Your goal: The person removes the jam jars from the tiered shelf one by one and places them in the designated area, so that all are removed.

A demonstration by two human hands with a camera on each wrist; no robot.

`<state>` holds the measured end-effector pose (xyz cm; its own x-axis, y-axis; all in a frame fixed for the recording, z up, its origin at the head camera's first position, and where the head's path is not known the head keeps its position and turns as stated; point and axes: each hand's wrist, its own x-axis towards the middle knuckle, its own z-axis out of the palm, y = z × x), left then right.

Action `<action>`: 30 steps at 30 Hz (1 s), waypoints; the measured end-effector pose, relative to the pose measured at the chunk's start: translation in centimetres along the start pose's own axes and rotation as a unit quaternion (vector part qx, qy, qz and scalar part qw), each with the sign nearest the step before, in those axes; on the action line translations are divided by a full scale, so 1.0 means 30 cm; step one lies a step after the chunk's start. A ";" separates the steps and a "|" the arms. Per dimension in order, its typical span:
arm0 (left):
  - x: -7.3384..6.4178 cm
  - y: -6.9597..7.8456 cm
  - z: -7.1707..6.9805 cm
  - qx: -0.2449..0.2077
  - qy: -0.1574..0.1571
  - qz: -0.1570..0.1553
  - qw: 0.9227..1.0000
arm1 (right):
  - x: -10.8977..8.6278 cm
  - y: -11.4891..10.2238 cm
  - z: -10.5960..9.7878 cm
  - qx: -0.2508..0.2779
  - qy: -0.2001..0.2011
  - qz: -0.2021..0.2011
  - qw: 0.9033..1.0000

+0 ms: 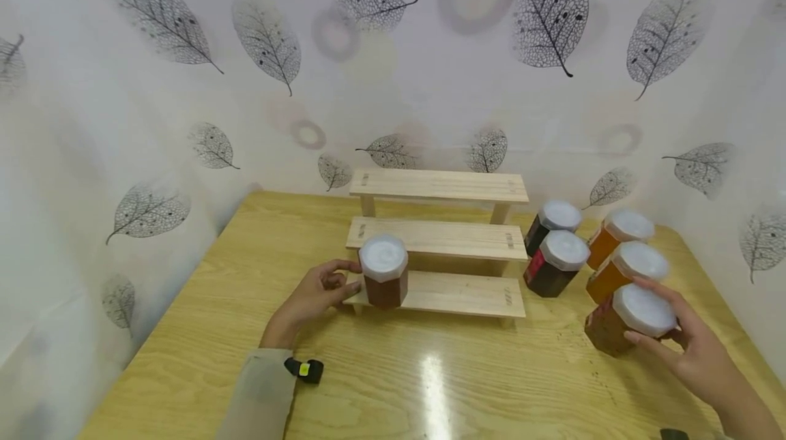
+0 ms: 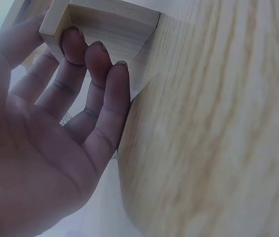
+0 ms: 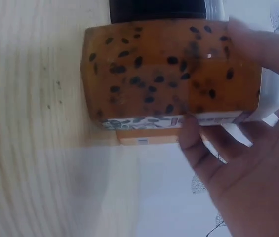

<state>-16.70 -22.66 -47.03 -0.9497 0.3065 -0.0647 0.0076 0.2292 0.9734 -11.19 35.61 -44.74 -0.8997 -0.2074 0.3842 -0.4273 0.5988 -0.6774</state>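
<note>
At the left end of a three-step wooden shelf (image 1: 460, 293), my left hand (image 1: 316, 293) holds the end of the lowest step. Its fingertips curl under the board beside a leg in the left wrist view. Right by its thumb and index finger, a white-lidded jar with reddish-brown contents (image 1: 385, 284) stands on that step. My right hand (image 1: 696, 351) grips another jar (image 1: 608, 331) between thumb and fingers, near its white lid. In the right wrist view this jar (image 3: 149, 74) shows amber contents with dark seeds and a printed label along one side.
Two dark jars (image 1: 555, 269) stand just right of the shelf. Beside them are two orange jars (image 1: 604, 283), the nearer one close behind my right hand. A leaf-print cloth (image 1: 393, 85) hangs behind the wooden table (image 1: 381, 372). Small dark specks lie by the gripped jar.
</note>
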 end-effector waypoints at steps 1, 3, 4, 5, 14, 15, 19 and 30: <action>0.000 -0.001 0.001 -0.001 0.001 -0.003 1.000 | -0.002 -0.004 0.000 -0.004 0.007 0.002 1.000; -0.001 -0.003 0.002 -0.002 0.002 -0.009 1.000 | -0.003 -0.014 0.000 -0.009 0.022 0.003 1.000; -0.001 -0.004 0.002 -0.004 0.003 -0.013 1.000 | -0.001 -0.020 -0.001 -0.010 0.027 0.000 1.000; -0.002 -0.003 0.002 -0.004 0.004 -0.015 1.000 | 0.002 -0.027 -0.002 -0.008 0.032 -0.004 0.999; -0.003 0.000 0.001 -0.004 0.009 -0.018 1.000 | 0.048 -0.077 -0.022 -0.009 0.076 -0.055 0.996; -0.002 -0.001 0.002 -0.003 0.008 -0.016 1.000 | 0.054 -0.079 -0.025 -0.019 0.086 -0.070 0.994; -0.001 -0.001 0.004 0.000 0.006 -0.011 1.000 | 0.076 -0.095 -0.027 -0.068 0.117 -0.117 0.984; -0.002 0.005 0.004 0.002 0.005 -0.007 1.000 | 0.142 -0.198 0.058 -0.047 0.103 -0.181 0.977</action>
<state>-16.61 -22.55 -46.89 -0.9528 0.2939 -0.0757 -0.0038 0.2378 0.9713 -12.63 29.83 -40.16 -0.6502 -0.2646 0.7122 -0.6951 0.5856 -0.4170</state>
